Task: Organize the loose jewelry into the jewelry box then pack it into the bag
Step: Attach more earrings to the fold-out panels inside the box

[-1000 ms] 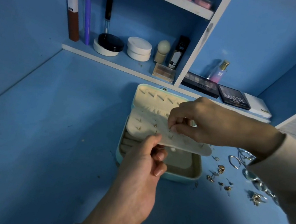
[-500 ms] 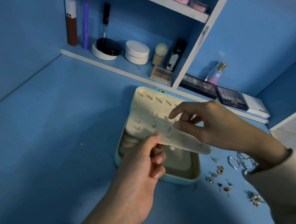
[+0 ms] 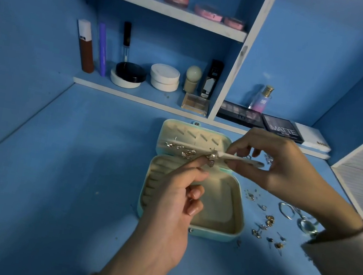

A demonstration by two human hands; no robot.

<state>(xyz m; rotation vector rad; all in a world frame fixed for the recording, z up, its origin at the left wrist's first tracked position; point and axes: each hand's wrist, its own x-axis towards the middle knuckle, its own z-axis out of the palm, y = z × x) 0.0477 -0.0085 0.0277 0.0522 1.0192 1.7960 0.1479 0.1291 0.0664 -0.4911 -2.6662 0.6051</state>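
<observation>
A mint-green jewelry box lies open on the blue desk, its cream tray bare. The cream earring panel is lifted level and seen edge-on, with gold earrings hanging under it. My left hand reaches up over the tray and pinches one gold earring at the panel's near edge, the other fingers curled. My right hand pinches the panel from the right. Loose earrings and studs lie right of the box, beside silver rings. No bag is in view.
Low shelves behind the box hold cosmetics: round compacts, tubes, a perfume bottle and dark eyeshadow palettes. An upper shelf carries jars and bottles. Blue walls close in left and right.
The earring panel has swung up from tilted over the tray to level, showing the earrings under it. My left hand rose to an earring, and my right hand shifted to pinch the panel's edge.
</observation>
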